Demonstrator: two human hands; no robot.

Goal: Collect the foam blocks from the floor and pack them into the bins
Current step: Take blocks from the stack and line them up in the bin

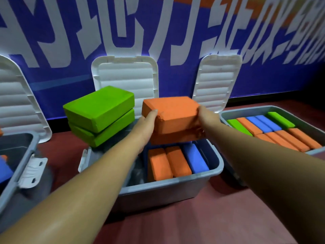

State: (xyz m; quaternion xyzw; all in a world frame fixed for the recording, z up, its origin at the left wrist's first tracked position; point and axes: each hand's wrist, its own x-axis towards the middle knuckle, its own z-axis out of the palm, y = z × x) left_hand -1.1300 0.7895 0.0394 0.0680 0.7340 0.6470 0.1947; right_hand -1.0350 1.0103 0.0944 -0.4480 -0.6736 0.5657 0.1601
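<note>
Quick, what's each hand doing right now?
Left hand: gripping the left end of the orange block stack.
Right hand: gripping the right end of the same stack.

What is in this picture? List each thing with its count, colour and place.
bins: three, grey, on the floor.
lids: three, white, open, standing behind the bins.
held orange blocks: two, stacked, above the middle bin.
green blocks: two, stacked at the middle bin's left rim.
packed blocks: two orange, one blue, on edge in the middle bin.
right bin's blocks: about nine; orange, blue, green.
blue block: one, left bin, cut off.
floor: reddish brown.
wall banner: blue, white lettering.
left hand, right hand: grip the held stack's sides.
</note>
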